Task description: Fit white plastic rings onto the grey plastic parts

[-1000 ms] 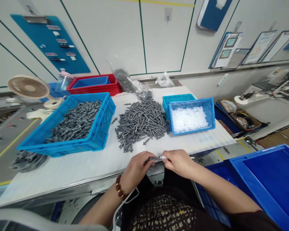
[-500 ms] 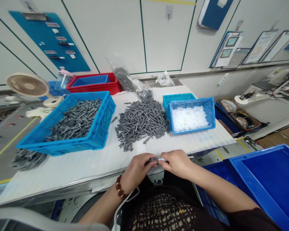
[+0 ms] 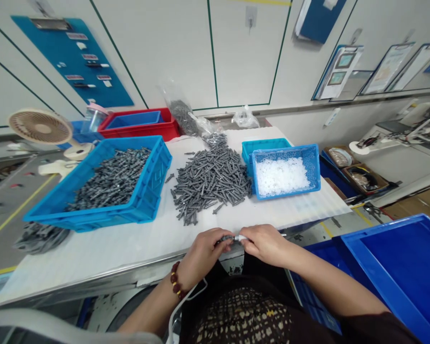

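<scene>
Over the front edge of the table, my left hand [image 3: 205,247] pinches a small dark grey ribbed part [image 3: 227,238] between thumb and fingers. Facing it, my right hand [image 3: 265,243] is closed around a slim white tool [image 3: 241,237] whose tip meets or nearly meets the grey part. A thin end of the tool pokes out past the right hand; its middle is hidden by the fingers. Beyond both hands lies a pile of similar grey parts [image 3: 213,179]. A blue bin [image 3: 286,195] of small white ring-like pieces [image 3: 281,176] sits at the right.
On the left stands a large blue crate [image 3: 148,203] full of grey parts. Behind it are a red bin [image 3: 170,126] and a beige fan [image 3: 41,126]. A plastic bag [image 3: 182,114] of grey parts leans at the back. Deep blue trays [image 3: 397,267] are at my right.
My hands have drawn very slightly apart, and a little more of the tool's tip shows between them. Both grips stay the same.
</scene>
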Motion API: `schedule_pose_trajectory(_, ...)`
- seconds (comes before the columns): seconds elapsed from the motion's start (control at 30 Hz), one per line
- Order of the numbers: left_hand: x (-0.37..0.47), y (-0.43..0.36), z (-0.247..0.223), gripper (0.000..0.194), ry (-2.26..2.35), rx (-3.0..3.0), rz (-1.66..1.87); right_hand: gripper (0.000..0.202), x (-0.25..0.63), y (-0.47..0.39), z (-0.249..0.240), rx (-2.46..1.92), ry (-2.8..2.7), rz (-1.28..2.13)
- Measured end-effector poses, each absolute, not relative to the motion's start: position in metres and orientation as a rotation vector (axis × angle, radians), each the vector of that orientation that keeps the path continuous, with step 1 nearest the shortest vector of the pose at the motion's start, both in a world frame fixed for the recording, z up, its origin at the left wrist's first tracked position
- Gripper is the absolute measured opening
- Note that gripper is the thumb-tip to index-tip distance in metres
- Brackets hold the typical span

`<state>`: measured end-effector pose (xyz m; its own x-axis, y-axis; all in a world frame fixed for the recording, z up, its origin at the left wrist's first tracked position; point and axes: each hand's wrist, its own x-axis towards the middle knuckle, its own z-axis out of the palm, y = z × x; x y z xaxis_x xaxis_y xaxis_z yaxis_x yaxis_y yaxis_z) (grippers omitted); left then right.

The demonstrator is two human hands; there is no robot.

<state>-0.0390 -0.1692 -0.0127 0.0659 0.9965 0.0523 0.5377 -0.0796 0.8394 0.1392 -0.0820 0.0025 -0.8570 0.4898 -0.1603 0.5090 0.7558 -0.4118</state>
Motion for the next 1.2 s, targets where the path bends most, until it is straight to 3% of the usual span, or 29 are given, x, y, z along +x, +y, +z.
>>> schedule_pose_trajectory(0.37, -0.038, -0.17, -0.011, 0.021, 1.548, 1.738, 0.872, 0.019, 0.139, -0.083, 0.0, 0.86, 2.912, -0.645)
schedule_pose_trajectory(0.6, -0.037, -0.172, -0.009, 0.02, 1.556, 1.74, 0.875, 0.034, 0.137, -0.086, -0.007, 0.946, 2.942, -0.571)
schedule_pose_trajectory(0.77, -0.041, -0.172, -0.015, 0.02, 1.568, 1.631, 0.924, 0.028, 0.136, -0.083, -0.007, 1.059, 2.892, -0.546)
schedule_pose_trajectory(0.93, -0.06, -0.159, -0.021, 0.034, 1.547, 1.203, 1.06, 0.026, 0.141, -0.074, -0.01, 1.148, 2.83, -0.695)
schedule_pose_trajectory(1.0, -0.067, -0.147, -0.022, 0.03, 1.658, 1.221, 1.085, 0.023, 0.142, -0.071, -0.011, 1.153, 2.82, -0.769)
schedule_pose_trajectory(1.2, -0.068, -0.104, -0.028, 0.016, 2.296, 1.889, 0.438, 0.019, 0.14, -0.066, -0.009, 1.139, 2.887, -0.914)
